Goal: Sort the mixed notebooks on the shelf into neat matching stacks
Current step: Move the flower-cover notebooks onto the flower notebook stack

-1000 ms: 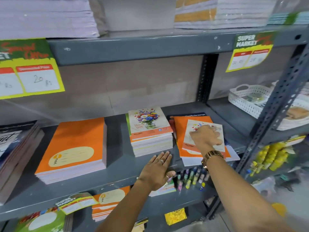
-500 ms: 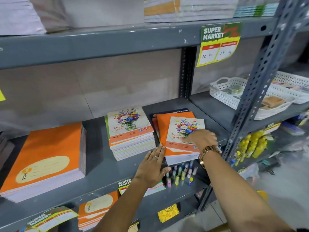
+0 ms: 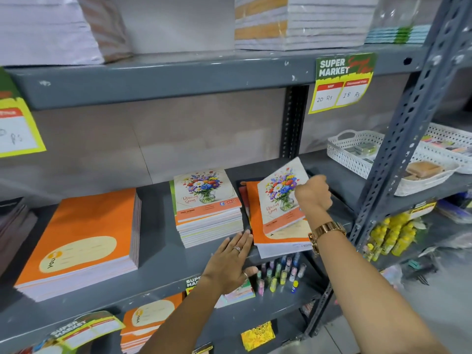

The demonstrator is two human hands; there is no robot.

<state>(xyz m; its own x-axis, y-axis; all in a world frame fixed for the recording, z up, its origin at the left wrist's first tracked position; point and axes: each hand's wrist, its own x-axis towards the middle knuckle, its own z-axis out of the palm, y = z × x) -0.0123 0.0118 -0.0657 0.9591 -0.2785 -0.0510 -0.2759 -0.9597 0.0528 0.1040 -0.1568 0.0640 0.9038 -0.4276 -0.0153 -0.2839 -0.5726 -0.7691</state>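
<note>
On the grey middle shelf (image 3: pixel 158 259) a tall stack of orange notebooks (image 3: pixel 84 236) lies at the left. A stack of flower-cover notebooks (image 3: pixel 207 200) sits in the centre. To the right is a mixed pile (image 3: pixel 263 238) topped by an orange notebook. My right hand (image 3: pixel 313 194) grips a flower-cover notebook (image 3: pixel 279 195) by its right edge and tilts it up off that pile. My left hand (image 3: pixel 233 261) rests flat on the shelf's front edge with fingers spread, touching the pile's left corner.
White perforated baskets (image 3: pixel 357 159) stand on the shelf to the right behind a slotted metal upright (image 3: pixel 398 139). Small coloured bottles (image 3: pixel 278 274) line the lower shelf below the pile. Paper stacks (image 3: pixel 301 21) fill the top shelf. Price tags (image 3: pixel 342 83) hang from the shelf edges.
My right hand has lifted the flower-cover notebook's right side off the orange notebook; earlier it lay flat. My left hand stays on the shelf edge.
</note>
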